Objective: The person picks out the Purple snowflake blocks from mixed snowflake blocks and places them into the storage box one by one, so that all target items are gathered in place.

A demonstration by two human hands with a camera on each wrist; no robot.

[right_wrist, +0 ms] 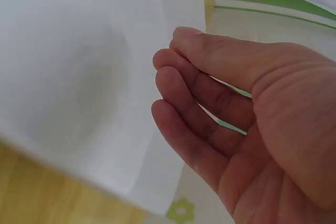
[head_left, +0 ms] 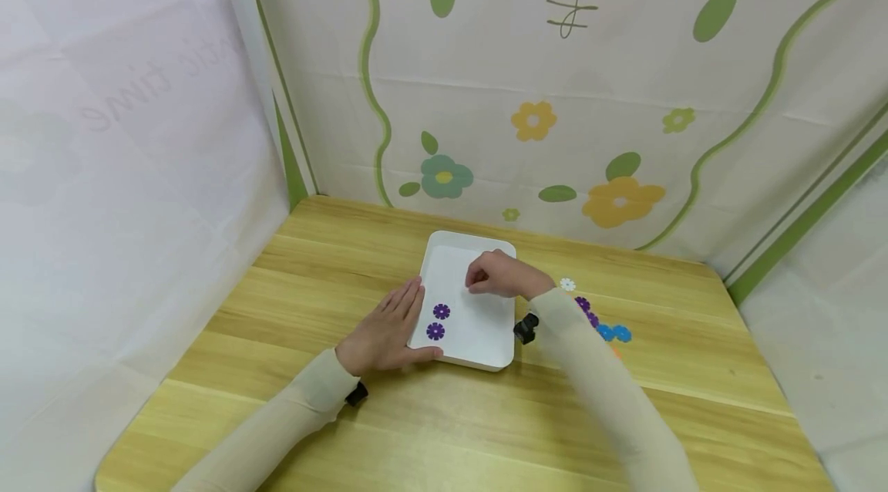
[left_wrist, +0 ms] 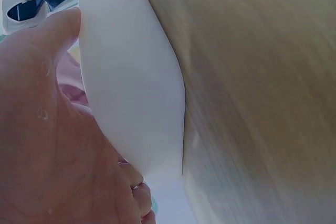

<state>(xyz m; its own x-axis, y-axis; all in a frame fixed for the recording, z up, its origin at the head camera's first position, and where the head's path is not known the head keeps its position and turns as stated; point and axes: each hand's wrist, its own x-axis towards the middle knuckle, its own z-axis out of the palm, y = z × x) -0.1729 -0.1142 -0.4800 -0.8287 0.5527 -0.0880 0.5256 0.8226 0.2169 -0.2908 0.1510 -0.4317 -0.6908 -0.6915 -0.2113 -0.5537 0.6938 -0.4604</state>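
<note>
A shallow white tray (head_left: 486, 326) lies on the wooden table. Two purple snowflake discs (head_left: 438, 321) sit inside it near its lower left corner. My left hand (head_left: 386, 326) rests along the tray's left side, its fingers extended and its thumb at the near edge. The left wrist view shows that palm (left_wrist: 58, 129) against the tray's outer wall. Above the middle of the tray is my right hand (head_left: 502, 274), fingers curled and thumb tip against the index finger. In the right wrist view, nothing shows between those fingertips (right_wrist: 168, 59). A purple disc appears beyond them.
Right of the tray, partly behind my right sleeve, lie a white disc (head_left: 567, 284), purple discs (head_left: 583, 304), blue discs (head_left: 622, 333) and a bit of orange. A flower-printed cloth (head_left: 486, 168) hangs behind the table (head_left: 333, 261), and pale cloth borders both sides.
</note>
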